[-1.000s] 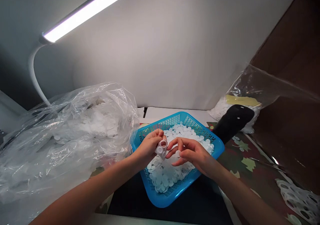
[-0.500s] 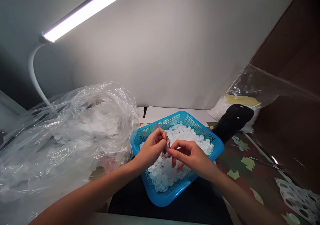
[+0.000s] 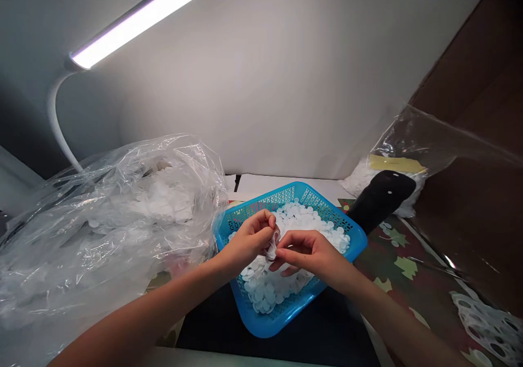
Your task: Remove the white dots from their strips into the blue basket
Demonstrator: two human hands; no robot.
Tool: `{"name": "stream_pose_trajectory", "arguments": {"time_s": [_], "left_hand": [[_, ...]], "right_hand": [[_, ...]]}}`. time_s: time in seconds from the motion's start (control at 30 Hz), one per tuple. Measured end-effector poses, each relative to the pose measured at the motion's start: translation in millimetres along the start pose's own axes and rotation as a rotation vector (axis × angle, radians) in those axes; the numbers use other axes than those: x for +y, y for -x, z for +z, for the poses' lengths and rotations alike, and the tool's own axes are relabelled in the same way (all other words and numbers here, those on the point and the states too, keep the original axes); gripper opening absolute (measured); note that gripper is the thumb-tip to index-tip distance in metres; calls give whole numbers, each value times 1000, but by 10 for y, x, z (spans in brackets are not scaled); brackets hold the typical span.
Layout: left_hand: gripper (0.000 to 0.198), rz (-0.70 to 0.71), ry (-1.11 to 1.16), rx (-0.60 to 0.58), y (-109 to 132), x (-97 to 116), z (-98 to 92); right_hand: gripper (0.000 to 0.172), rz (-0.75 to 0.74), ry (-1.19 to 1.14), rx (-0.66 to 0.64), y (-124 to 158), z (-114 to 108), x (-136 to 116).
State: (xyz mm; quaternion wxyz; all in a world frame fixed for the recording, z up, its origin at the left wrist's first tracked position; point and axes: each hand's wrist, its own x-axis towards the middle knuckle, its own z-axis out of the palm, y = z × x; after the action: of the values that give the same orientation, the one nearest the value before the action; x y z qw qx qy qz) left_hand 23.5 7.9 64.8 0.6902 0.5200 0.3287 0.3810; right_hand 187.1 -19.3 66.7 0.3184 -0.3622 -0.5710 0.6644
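Left hand and right hand fingers pinching white plastic piece, center of frame, above blue mesh basket heaped with white discs.

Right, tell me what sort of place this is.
Probably a small home workbench for piecework, not a factory line: a blue plastic basket heaped with white discs, a clear plastic bag holding more of them, and a punched white sheet beneath a desk lamp.
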Motion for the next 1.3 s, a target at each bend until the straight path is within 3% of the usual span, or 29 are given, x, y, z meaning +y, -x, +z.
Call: {"name": "stream_pose_trajectory", "arguments": {"time_s": [0.17, 0.33, 0.47, 0.53, 0.7, 0.83, 0.97, 1.13, 1.2, 1.3], "left_hand": [[13, -137, 106, -6, 6, 45, 19], [10, -271, 266, -90, -11, 76, -10], [26, -396, 486, -144, -31, 73, -78], [24, -424, 560, -129, -30, 65, -94], [13, -391, 618, -58, -35, 43, -105], [13, -301, 651, 22, -72, 46, -128], [9, -299, 655, 27, -85, 64, -122], [7, -285, 660, 23, -57, 104, -94], [7, -280, 647, 5, -41, 120, -78], [8, -278, 574, -36, -18, 133, -44]], "right_hand": [[18, -14, -41, -48, 3, -25, -1], [13, -54, -122, -54, 5, -37, 7], [4, -62, -197, -65, 27, -30, -25], [4, -43, -225, -66, 37, -30, -46], [4, -44, -335, -109, 37, -82, -44], [6, -100, -441, -55, 8, -110, -21], [18, -83, -326, 47, -40, -63, 6], [25, -133, -157, 304, -81, -4, 40], [25, -144, -43, 313, -91, 0, 44], [26, -86, 62, 220, -102, 1, 43]]}}
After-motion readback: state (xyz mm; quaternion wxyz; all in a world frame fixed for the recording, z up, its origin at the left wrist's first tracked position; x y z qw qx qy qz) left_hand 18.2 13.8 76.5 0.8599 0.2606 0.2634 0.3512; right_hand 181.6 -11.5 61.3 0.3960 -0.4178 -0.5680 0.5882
